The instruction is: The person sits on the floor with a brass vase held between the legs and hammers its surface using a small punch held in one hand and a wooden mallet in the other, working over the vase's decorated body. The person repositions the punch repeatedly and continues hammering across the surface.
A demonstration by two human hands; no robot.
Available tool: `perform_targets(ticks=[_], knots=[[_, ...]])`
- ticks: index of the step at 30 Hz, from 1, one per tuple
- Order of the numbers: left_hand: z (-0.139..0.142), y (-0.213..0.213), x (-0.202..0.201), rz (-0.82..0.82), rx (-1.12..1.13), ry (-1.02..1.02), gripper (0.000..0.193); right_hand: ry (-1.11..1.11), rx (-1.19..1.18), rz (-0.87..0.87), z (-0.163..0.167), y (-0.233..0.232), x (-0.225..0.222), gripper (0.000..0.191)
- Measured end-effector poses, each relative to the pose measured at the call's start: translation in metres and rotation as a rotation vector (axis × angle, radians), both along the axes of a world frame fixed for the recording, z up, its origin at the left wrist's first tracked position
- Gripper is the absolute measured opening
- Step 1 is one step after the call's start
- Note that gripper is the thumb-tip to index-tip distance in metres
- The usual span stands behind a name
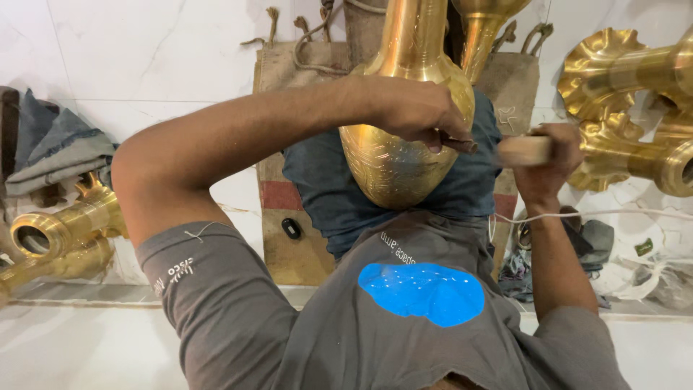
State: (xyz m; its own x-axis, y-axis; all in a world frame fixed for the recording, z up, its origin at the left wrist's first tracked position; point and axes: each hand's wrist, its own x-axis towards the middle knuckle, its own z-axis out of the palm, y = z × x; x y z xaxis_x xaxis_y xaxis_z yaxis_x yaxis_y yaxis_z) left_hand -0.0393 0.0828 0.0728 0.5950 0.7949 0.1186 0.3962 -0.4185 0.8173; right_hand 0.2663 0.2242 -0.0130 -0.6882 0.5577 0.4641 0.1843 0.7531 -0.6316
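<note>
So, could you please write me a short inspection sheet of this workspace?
Surface: white marble floor, dark blue cloth under the work.
Job's things: engraved round-bellied brass vase; thin metal chisel; pale wooden mallet handle.
Clutter: fluted brass vases right, brass pieces left, grey folded cloth.
Hands: left hand grips chisel; right hand grips handle.
Cables: white cord.
Surroundings: white marble wall, jute sack.
</note>
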Motion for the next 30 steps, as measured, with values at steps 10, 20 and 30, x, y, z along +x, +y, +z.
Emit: perform_targets(ticks=[10, 20, 30], knots=[[0.004, 0.005, 0.002, -0.151, 0.04, -0.081, 0.033, 0.083, 0.051, 0.0, 0.001, -0.01, -0.005, 0.038], [0.008, 0.004, 0.001, -0.185, -0.018, 0.042, 0.041, -0.006, 0.077, -0.074, 0.001, -0.007, 0.005, 0.029], [-0.002, 0.008, -0.002, -0.244, 0.002, 0.005, 0.033, 0.128, 0.127, 0.032, -0.003, -0.009, -0.005, 0.032]])
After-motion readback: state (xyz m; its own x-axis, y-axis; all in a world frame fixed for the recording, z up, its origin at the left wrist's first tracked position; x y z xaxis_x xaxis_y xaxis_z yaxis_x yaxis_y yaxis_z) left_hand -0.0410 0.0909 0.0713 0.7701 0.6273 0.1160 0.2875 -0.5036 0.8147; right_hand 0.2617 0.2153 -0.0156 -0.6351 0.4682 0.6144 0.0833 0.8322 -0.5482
